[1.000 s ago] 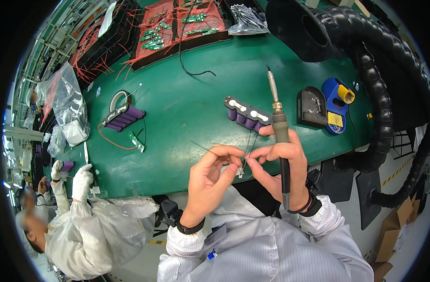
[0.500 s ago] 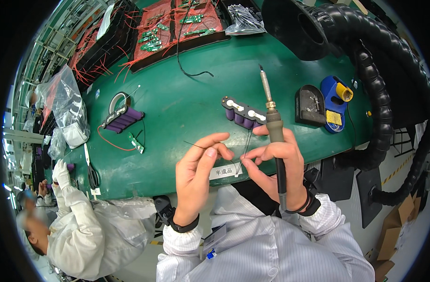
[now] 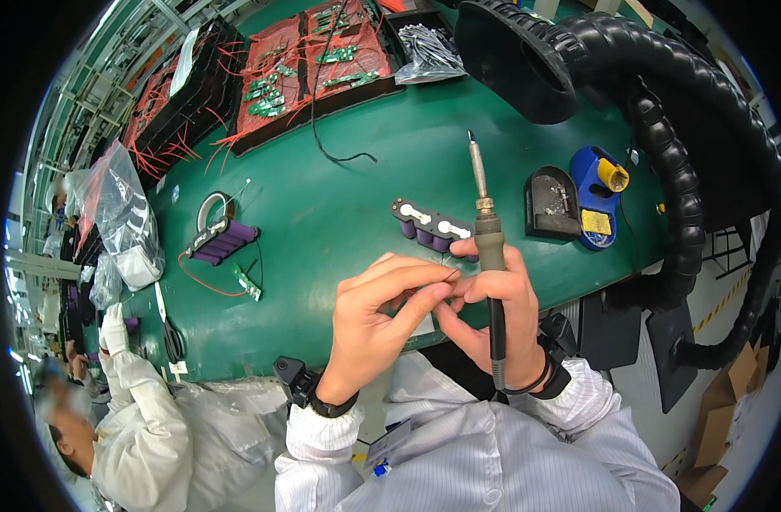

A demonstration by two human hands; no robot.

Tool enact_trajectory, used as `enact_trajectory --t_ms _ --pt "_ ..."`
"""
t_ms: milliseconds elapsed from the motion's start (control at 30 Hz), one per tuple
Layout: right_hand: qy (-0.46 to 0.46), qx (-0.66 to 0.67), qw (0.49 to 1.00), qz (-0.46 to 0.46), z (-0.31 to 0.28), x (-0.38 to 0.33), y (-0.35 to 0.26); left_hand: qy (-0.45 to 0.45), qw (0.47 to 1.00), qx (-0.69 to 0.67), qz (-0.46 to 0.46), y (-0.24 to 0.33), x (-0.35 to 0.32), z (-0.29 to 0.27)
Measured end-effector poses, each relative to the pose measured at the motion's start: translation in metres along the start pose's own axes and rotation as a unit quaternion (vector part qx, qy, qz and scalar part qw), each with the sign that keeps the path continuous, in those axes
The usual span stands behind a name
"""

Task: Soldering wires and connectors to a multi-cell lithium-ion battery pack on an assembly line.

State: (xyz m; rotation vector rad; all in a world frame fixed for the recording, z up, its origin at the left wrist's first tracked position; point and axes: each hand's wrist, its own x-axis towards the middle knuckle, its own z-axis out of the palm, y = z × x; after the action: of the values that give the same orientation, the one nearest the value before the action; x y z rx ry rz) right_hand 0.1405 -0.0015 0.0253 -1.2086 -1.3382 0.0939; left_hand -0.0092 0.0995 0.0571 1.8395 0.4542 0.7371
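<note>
Pinching thin wire (image 3: 452, 275), left fingers (image 3: 412, 280) closed against right fingers (image 3: 476, 287), which also hold the soldering iron (image 3: 490, 243); battery pack (image 3: 429, 225) just beyond, a loose grip could drop the iron onto it.

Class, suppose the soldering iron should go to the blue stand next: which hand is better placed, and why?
Right, I'd judge: the right hand holds the soldering iron and is nearer the blue stand. The left hand is farther from it, close beside the right.

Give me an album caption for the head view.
Left hand and right hand close together near a purple battery pack on a green workbench, the right holding a soldering iron.
</note>
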Motion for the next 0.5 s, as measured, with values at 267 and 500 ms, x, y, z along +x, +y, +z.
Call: enact_trajectory --t_ms 267,500 --pt "0.018 -0.117 0.993 -0.028 -0.016 -0.002 0.023 0.086 0.994 0.063 0.018 0.002 0.015 -0.007" --pt "-0.022 -0.111 0.993 -0.035 -0.022 0.016 0.046 0.073 0.974 0.178 0.124 -0.009 0.040 -0.015"
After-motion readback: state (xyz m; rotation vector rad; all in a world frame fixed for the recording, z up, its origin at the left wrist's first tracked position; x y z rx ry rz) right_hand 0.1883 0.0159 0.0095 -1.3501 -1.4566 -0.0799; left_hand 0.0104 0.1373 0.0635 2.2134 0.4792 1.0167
